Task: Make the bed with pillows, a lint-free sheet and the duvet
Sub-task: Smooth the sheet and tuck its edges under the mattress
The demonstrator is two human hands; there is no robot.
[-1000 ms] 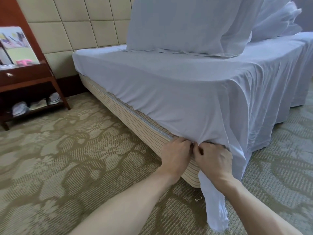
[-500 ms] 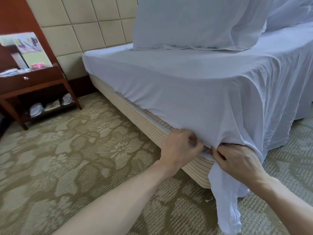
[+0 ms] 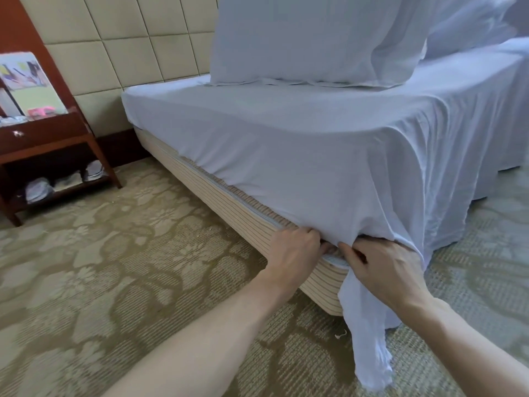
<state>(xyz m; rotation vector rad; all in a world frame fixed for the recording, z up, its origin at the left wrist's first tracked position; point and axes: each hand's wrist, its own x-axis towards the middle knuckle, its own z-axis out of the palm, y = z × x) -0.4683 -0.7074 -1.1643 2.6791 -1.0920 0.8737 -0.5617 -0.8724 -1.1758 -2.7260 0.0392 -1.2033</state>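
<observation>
White sheet (image 3: 286, 144) covers the mattress, its long axis running from the padded wall at upper left of the frame down to the near corner at lower centre. It lies smooth on top, with creases fanning toward that corner. A loose, frayed tail hangs down from the corner onto the carpet (image 3: 100, 267). Left hand (image 3: 292, 253) and right hand (image 3: 383, 267) sit side by side at the corner, on the seam above the striped bed base (image 3: 229, 204). Both sets of fingers are curled on the sheet edge, and the fingertips are hidden under the fabric. A pillow (image 3: 300, 38) stands upright on the bed, its top cut off by the frame.
</observation>
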